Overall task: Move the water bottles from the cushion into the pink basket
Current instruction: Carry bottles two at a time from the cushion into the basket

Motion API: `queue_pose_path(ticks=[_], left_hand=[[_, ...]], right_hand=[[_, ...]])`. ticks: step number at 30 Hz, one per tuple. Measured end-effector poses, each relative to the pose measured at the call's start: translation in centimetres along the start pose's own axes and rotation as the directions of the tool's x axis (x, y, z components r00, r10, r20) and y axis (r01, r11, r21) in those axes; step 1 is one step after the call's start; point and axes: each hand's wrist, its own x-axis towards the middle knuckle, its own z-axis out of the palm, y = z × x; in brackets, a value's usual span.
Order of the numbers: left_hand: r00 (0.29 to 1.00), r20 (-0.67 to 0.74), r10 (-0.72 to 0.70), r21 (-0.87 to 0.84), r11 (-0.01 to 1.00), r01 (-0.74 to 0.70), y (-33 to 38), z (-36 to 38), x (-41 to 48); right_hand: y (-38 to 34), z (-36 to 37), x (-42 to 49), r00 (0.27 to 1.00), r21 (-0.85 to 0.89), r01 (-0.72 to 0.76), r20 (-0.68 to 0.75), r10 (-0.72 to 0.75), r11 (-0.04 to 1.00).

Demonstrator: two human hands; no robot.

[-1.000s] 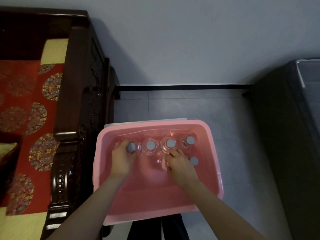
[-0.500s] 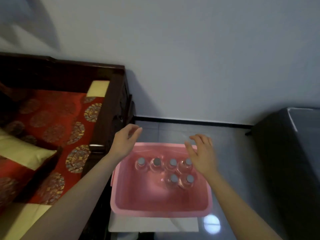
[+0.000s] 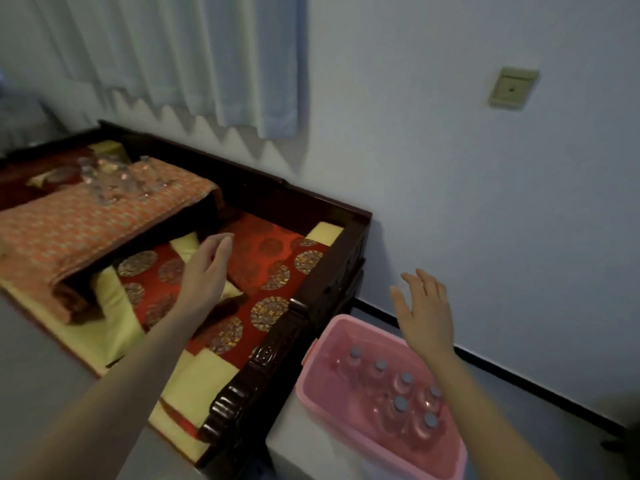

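Note:
The pink basket (image 3: 313, 393) stands at the lower right, beside the dark wooden bench. Several clear water bottles with grey caps (image 3: 400, 405) stand upright inside it. More clear bottles (image 3: 114, 181) lie blurred on the orange patterned cushion (image 3: 79, 223) at the far left. My left hand (image 3: 204, 271) reaches over the red seat pad toward that cushion, empty, fingers apart. My right hand (image 3: 424, 310) hovers above the basket's far rim, empty and spread.
The dark carved bench frame (image 3: 294, 323) runs between the seat and the basket. A red and yellow seat pad (image 3: 270, 268) covers the bench. A curtain (image 3: 173, 57) hangs behind, and a wall plate (image 3: 512, 86) sits on the wall at right.
Both hands let go of the bottles in the basket and rose out of it. The view swung left toward the bench; my left hand moved out over the seat.

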Motion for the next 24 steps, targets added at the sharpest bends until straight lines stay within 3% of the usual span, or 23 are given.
queue_pose_path(ticks=[5,11,17,24], left_hand=[[0.974,-0.207,-0.093,-0.011,0.996,0.093,-3.0,-12.6,-2.7],[0.913,-0.370,-0.173,-0.088,0.985,0.151,-7.5,-25.2,-5.5],[0.819,-0.521,-0.241,-0.070,0.968,0.240,-12.2,-37.1,-8.4],[0.805,-0.518,-0.289,-0.019,0.945,0.327,-19.7,-51.6,-8.8]], right_hand=[[-9.4,3.1,0.1,0.977,0.149,0.156,0.125,-0.175,0.976],[-21.3,6.4,0.9,0.919,0.455,0.155,0.260,-0.298,0.877],[-34.4,13.1,-1.1,0.868,0.493,0.233,0.284,-0.408,0.838],[-47.4,22.5,-3.7,0.853,0.487,0.263,0.286,-0.436,0.833]])
